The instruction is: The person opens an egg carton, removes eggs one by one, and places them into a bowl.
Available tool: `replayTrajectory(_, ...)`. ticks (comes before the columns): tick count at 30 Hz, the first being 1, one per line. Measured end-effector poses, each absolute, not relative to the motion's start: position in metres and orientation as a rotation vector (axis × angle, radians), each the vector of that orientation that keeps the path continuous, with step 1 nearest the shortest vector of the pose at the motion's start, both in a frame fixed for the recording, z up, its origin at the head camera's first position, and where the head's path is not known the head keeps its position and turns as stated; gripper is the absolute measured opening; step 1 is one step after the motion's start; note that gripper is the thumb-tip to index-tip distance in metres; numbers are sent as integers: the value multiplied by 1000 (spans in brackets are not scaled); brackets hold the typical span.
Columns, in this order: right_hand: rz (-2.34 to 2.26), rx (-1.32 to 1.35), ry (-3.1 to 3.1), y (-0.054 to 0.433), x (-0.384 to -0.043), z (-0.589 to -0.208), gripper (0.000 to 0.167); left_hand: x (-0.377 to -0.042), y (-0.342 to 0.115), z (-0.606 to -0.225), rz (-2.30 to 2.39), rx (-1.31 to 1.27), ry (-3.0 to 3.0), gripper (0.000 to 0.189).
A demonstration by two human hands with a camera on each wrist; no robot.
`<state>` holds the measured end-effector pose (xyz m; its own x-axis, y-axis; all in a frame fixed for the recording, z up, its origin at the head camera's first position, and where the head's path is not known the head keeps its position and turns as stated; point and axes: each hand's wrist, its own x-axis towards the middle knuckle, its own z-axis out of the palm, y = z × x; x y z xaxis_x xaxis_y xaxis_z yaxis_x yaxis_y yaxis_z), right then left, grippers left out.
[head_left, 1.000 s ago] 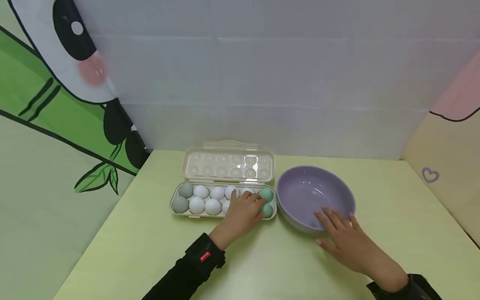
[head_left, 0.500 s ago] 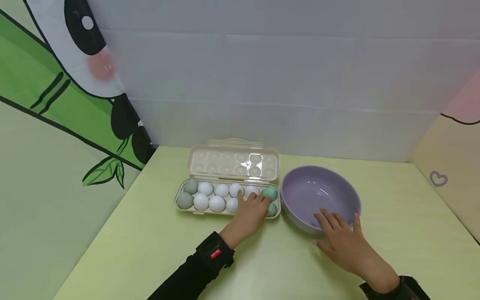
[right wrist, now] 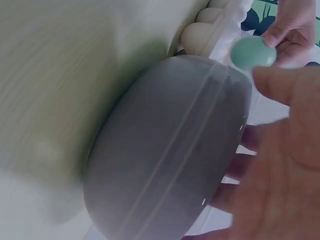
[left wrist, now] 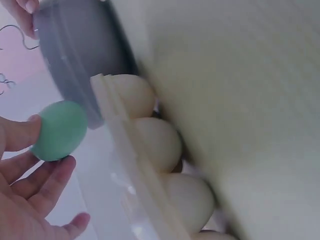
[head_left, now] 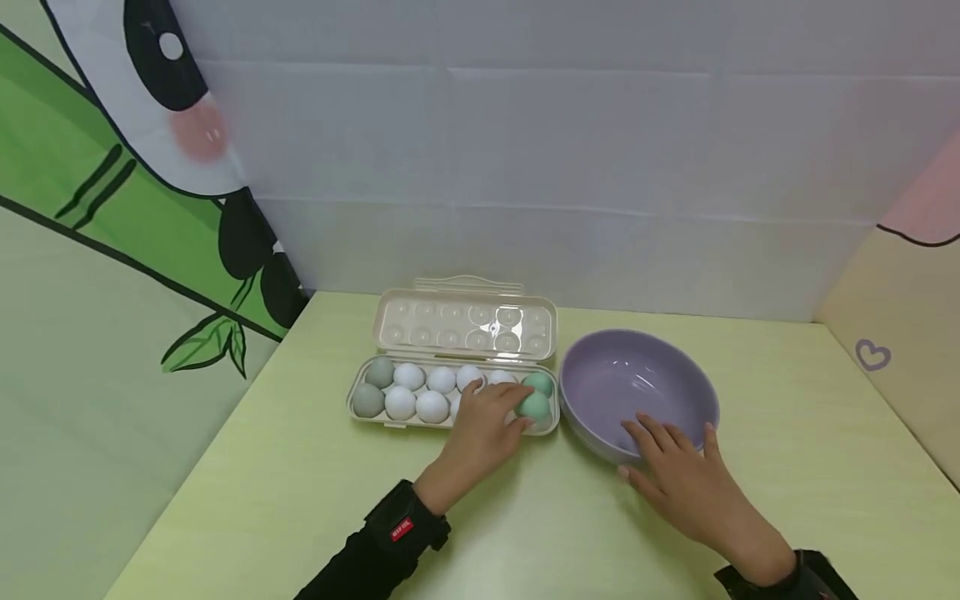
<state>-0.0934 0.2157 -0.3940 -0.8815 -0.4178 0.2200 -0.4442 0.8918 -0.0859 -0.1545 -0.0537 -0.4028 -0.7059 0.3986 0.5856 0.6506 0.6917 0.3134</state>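
In the head view, my left hand point(head_left: 478, 432) pinches a green egg point(head_left: 534, 406) between thumb and fingers, over the right end of an open egg carton point(head_left: 465, 321). The left wrist view shows this egg point(left wrist: 62, 131) held above the carton's rim. Another green egg point(head_left: 537, 382) sits behind it. White eggs point(head_left: 401, 403) fill the middle, and grey-green eggs point(head_left: 367, 401) stand at the left end. My right hand point(head_left: 684, 487) lies at the near rim of a purple bowl point(head_left: 615, 371), extended fingers reaching over the edge, thumb outside.
The bowl stands directly right of the carton, almost against it. The carton's clear lid leans back toward a pale wall point(head_left: 480, 150) behind the yellow-green table point(head_left: 247, 500). A panda picture point(head_left: 172, 108) covers the left side.
My left hand has pulled back slightly left, and the nearer green egg has come up from its place in its fingers. The right hand stays at the bowl's rim.
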Motion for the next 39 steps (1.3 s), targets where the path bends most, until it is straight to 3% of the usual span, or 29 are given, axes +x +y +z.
replayTrajectory(12, 508, 887, -2437, 184, -103, -373, 64, -126, -63, -381, -1382, -852, -2267, 42)
replayTrajectory(23, 699, 1096, -2254, 149, -96, -366, 39, -110, -57, -374, -1672, -925, -2272, 40)
replayTrajectory(35, 657, 1142, -2225, 152, -96, -365, 24, -111, -64, -381, -1541, -1022, -2323, 40)
replayTrajectory(39, 635, 1120, -2304, 162, -101, -355, 46, -119, -75, -376, -1395, -983, -2408, 36)
